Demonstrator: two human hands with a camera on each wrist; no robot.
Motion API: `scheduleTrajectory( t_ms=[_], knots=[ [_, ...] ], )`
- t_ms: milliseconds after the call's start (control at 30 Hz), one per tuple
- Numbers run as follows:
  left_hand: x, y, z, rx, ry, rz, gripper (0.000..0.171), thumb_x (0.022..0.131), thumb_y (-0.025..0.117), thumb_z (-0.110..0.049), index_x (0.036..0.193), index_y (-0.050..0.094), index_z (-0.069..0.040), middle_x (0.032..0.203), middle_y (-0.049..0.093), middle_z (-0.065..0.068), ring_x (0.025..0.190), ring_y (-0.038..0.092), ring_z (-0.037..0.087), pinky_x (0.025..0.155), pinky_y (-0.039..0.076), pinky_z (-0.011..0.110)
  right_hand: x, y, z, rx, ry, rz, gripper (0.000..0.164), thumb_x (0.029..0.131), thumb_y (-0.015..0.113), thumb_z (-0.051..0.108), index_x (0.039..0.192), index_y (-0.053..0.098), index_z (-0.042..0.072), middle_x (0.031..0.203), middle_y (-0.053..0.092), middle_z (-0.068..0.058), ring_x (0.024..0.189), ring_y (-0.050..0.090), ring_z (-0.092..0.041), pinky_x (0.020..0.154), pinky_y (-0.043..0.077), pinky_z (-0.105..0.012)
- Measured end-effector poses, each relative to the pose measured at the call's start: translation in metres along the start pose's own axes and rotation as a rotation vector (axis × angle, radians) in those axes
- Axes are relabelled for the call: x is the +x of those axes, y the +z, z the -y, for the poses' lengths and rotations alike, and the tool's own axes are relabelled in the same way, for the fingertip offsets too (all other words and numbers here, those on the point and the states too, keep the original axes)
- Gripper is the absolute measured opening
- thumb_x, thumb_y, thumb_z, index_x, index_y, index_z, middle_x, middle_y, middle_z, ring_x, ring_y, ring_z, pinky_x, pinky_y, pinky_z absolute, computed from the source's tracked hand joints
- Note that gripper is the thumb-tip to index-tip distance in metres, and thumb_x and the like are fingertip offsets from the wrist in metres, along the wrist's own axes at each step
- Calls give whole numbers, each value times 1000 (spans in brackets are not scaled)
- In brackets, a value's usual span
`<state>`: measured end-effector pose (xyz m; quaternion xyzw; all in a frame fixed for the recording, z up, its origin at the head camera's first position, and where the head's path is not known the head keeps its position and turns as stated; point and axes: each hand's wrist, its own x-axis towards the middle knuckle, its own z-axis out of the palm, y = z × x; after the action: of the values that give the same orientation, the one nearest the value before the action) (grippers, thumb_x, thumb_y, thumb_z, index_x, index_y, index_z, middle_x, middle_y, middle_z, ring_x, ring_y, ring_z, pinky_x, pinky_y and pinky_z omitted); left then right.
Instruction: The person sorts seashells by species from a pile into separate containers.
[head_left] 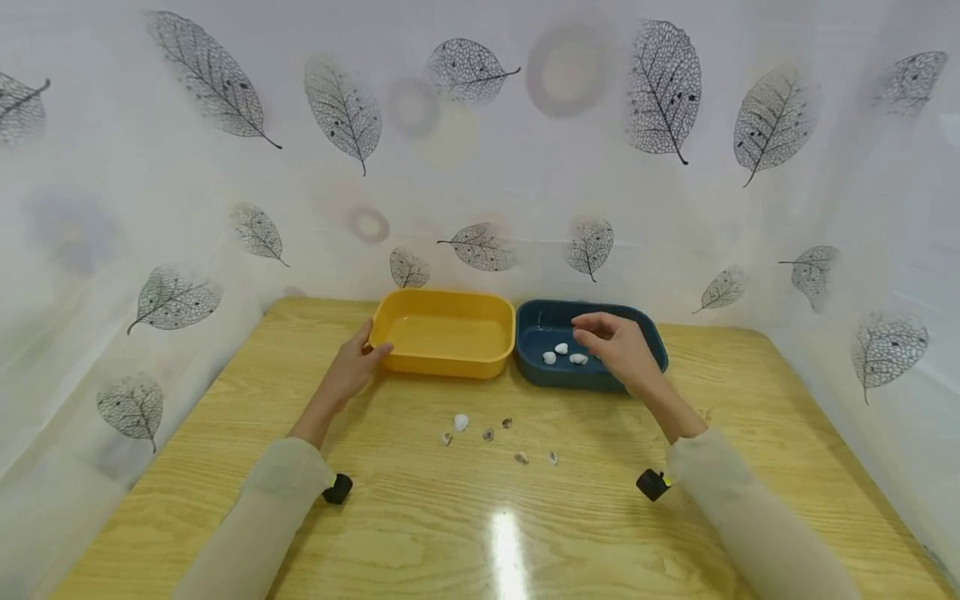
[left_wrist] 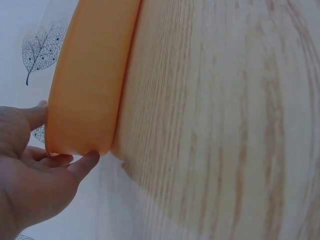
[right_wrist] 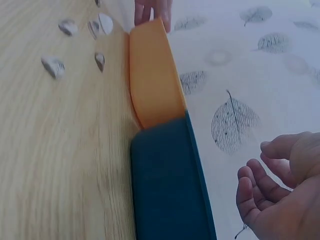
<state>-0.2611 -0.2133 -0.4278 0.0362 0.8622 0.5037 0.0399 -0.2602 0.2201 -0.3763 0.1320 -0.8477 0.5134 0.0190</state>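
My left hand (head_left: 352, 367) grips the left end of the yellow plastic tub (head_left: 450, 367), with the thumb near its front corner and fingers along the end wall. In the left wrist view, the fingers and thumb (left_wrist: 90, 159) lie against the tub's end. My right hand (head_left: 618, 350) is over the blue tub (head_left: 555, 377), its fingers loosely bent. Nothing shows between thumb and fingers in the right wrist view. Several white seashells, among them one white shell (head_left: 561, 348), lie inside the blue tub. In front of the tubs, a white seashell (head_left: 461, 422) lies on the table.
Several smaller brownish shells, such as one spiral shell (head_left: 488, 435), are scattered near the white one on the wooden table (head_left: 420, 517). The two tubs stand side by side at the back edge, before a leaf-printed curtain (head_left: 480, 183). Black wrist cameras (head_left: 338, 489) hang below both sleeves.
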Motion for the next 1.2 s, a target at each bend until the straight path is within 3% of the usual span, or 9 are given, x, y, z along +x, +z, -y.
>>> scheduleTrajectory(
  t_ms=[200,400,633,733,1000,1200],
  knots=[
    [0,1,-1,-12,8,1,78,111,50,-32,164,3,2,170,5,22,152,20,47,122,26,54,-10,17,10,2,-66,55,29,103,67,18,126,70,1,118,70,-20,90,66,-15,77,59,-34],
    [-1,1,-3,-21,2,8,78,111,50,-31,164,3,1,170,5,23,152,20,46,121,27,54,-19,33,14,30,-111,124,25,102,67,14,122,71,0,114,72,-20,90,67,-19,71,55,-27],
    [-1,1,-4,-22,8,6,80,111,50,-33,164,2,2,170,5,24,152,21,47,120,29,54,-22,56,13,64,-164,284,23,101,67,8,120,71,-5,115,71,-23,100,68,-31,83,57,-26],
    [0,1,-3,-25,8,8,78,111,50,-31,163,1,2,170,4,24,152,20,47,120,29,54,-22,67,9,51,-174,346,24,101,68,8,120,71,-7,112,72,-23,98,68,-26,82,57,-25],
    [0,0,0,-23,11,5,79,111,49,-32,164,0,1,170,3,23,152,19,47,120,28,54,-14,95,1,18,-188,408,25,99,70,10,118,73,-5,102,76,-6,89,66,-14,79,54,-25],
    [0,1,1,-22,10,8,78,111,49,-31,163,1,2,170,3,24,152,19,47,120,28,54,-12,108,-4,30,-154,440,23,99,70,8,118,72,-6,105,76,-12,86,64,-11,74,53,-22]
  ],
)
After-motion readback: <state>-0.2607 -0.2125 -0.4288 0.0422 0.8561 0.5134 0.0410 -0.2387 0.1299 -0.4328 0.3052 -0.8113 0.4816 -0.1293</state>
